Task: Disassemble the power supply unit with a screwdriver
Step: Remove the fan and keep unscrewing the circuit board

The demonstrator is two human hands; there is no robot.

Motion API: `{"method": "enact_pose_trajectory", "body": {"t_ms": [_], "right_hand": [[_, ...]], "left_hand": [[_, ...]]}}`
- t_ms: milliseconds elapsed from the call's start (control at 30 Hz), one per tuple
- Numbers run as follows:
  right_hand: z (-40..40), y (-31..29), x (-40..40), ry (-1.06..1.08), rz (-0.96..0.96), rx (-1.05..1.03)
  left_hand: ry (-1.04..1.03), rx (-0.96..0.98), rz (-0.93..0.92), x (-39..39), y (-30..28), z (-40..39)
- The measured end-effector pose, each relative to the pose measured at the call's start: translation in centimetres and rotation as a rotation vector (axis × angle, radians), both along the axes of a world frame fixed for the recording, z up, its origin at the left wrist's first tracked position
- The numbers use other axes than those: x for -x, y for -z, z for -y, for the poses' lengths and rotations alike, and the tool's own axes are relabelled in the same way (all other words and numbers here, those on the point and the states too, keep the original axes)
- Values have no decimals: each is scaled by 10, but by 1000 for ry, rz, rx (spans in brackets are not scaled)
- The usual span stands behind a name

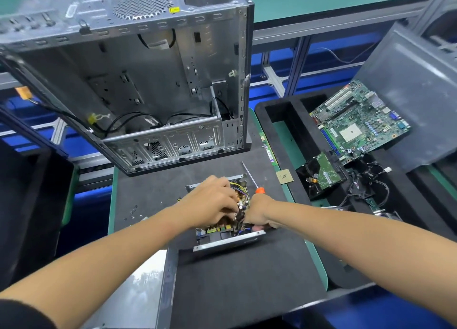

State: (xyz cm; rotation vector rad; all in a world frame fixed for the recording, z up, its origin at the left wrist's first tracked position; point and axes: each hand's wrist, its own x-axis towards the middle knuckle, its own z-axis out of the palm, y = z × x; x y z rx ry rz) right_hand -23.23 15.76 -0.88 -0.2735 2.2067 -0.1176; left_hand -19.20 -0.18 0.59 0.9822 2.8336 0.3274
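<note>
Left hand (pixel 212 202): fingers curled down into the opened power supply unit (pixel 227 232), gripping its internals.
Right hand (pixel 259 212): grips the unit's right side.
Unit: on the dark mat (pixel 247 274).
Screwdriver (pixel 251 178): lying just behind.

two hands (pixel 212 202) (pixel 258 213), one power supply unit (pixel 227 239), one screwdriver (pixel 252 180), one computer case (pixel 138 81), one motherboard (pixel 358 121)
</note>
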Motion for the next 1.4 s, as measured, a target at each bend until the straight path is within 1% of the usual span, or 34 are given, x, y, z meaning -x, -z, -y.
{"method": "enact_pose_trajectory", "body": {"t_ms": [67, 267, 433, 633, 767, 1033, 1133, 1300, 1400], "right_hand": [[-1, -5, -1, 2, 20, 13], [-5, -5, -5, 259, 99, 128], [-4, -4, -7, 378, 131, 192], [-6, -7, -8, 334, 137, 161], [-7, -9, -4, 353, 203, 147], [3, -8, 7, 233, 256, -58], [6, -6, 8, 195, 263, -15], [8, -6, 3, 158, 213, 71], [3, -7, 0, 142, 167, 49]], "left_hand": [[37, 70, 45, 10, -3, -4], [139, 189, 48, 24, -9, -17], [188, 290, 61, 30, -11, -22], [187, 316, 61, 31, -8, -24], [175, 305, 69, 30, -6, -22], [186, 302, 77, 33, -5, -22], [191, 312, 82, 34, -4, -22], [179, 298, 103, 34, -3, -21], [182, 285, 84, 35, 0, -19]]}}
